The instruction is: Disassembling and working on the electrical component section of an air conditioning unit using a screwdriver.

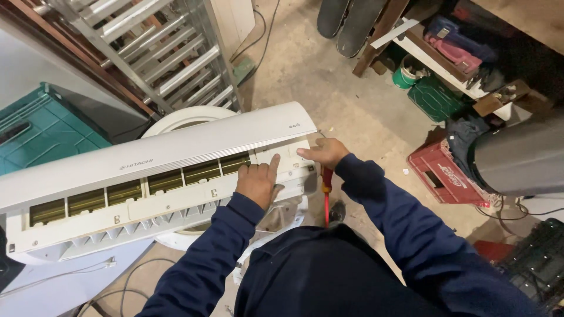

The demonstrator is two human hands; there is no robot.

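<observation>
While the left hand [257, 183] presses open-fingered on the white air-conditioner unit [147, 176], the right hand [324, 152] beside it apparently grips a red screwdriver [326, 196]; front cover remains fitted.

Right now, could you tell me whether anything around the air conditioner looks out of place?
Yes: the air conditioner indoor unit lies tilted across a round white tub, not mounted. Its front panel is raised, exposing vents, and a red-handled screwdriver hangs below the right hand.

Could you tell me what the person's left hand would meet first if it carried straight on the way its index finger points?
Probably the raised white front cover of the air conditioner, though depth is unclear; the left hand points up-frame across the panel.
</observation>
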